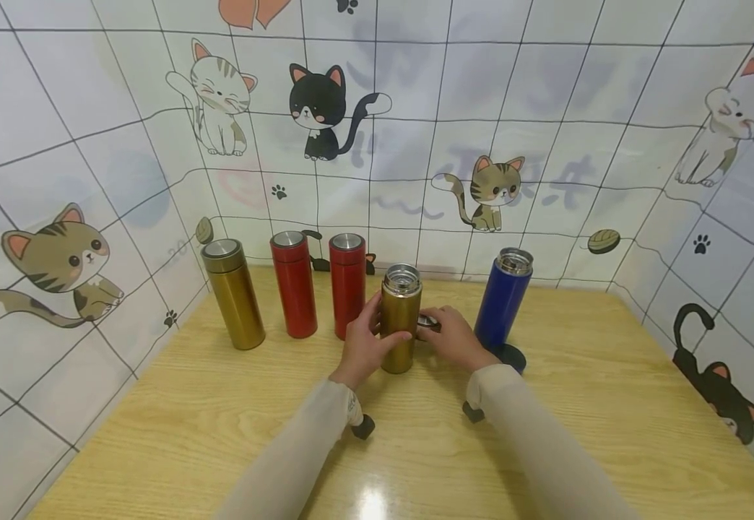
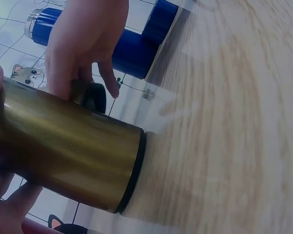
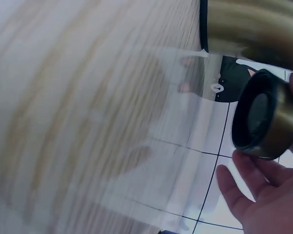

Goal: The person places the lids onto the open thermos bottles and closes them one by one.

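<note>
Cat-print wall (image 1: 409, 108) (faint lettering (image 1: 568, 172), unreadable); left grip (image 1: 365, 345) round gold bottle (image 1: 401, 314), right grip (image 1: 456, 339) pinching lid (image 3: 267, 116).

Wood-grain table (image 1: 416, 433) — bottles (image 1: 401, 307), blue lid (image 1: 513, 357)

Left arm (image 1: 289, 448) and right arm (image 1: 539, 433) stretched forward in pale sleeves, slanting in toward each other, and the left hand (image 1: 360, 348) gripped, thumb set opposite the fingers! Close beside it, turned inward, the right hand (image 1: 456, 339) pinched between thumb and fingers.
</note>
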`<state>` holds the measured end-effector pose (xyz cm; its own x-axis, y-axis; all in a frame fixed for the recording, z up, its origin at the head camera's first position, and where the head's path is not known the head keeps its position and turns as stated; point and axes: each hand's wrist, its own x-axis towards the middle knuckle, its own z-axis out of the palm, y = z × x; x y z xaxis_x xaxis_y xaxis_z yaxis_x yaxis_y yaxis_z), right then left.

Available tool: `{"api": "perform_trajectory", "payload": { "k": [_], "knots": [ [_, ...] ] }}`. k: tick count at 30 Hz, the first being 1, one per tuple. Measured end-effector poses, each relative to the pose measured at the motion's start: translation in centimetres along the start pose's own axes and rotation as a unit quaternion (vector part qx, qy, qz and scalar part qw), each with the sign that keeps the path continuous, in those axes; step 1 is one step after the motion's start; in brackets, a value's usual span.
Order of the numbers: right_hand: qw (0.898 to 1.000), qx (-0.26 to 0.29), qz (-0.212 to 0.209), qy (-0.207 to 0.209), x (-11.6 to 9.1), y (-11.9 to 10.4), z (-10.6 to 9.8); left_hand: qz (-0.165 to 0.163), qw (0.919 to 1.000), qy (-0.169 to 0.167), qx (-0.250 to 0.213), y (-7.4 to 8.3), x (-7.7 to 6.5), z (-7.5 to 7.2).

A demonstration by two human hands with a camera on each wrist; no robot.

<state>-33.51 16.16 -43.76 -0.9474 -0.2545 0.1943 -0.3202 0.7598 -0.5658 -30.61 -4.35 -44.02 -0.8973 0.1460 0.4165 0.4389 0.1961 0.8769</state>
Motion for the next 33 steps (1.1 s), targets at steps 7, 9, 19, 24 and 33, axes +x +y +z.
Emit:
{"api": "perform_trajectory", "payload": {
  "k": [7, 9, 19, 24, 33],
  "knots": [
    [0.994, 0.025, -0.044, 0.099, -1.0, -0.2, -0.6, 0.001, 1.0, -0.001, 0.0, -0.1, -0.1, 0.0],
    [0.986, 0.028, -0.07, 0.145, -1.2, -0.3, -0.8, 0.0, 1.0, -0.003, -0.001, -0.1, -0.1, 0.0],
    [0.939, 0.029, -0.176, 0.293, -1.0, -1.4, -1.6, 0.004, 1.0, -0.005, 0.001, -0.2, -0.1, -0.4],
    [0.929, 0.03, -0.194, 0.315, -0.9, -1.4, -1.6, 0.001, 0.9999, -0.009, -0.009, -0.3, -0.1, -0.4],
    [0.9, 0.055, -0.215, 0.375, -0.6, -1.2, -1.7, -0.001, 0.9998, -0.012, -0.016, -0.4, 0.0, -0.2]
  ]
}}
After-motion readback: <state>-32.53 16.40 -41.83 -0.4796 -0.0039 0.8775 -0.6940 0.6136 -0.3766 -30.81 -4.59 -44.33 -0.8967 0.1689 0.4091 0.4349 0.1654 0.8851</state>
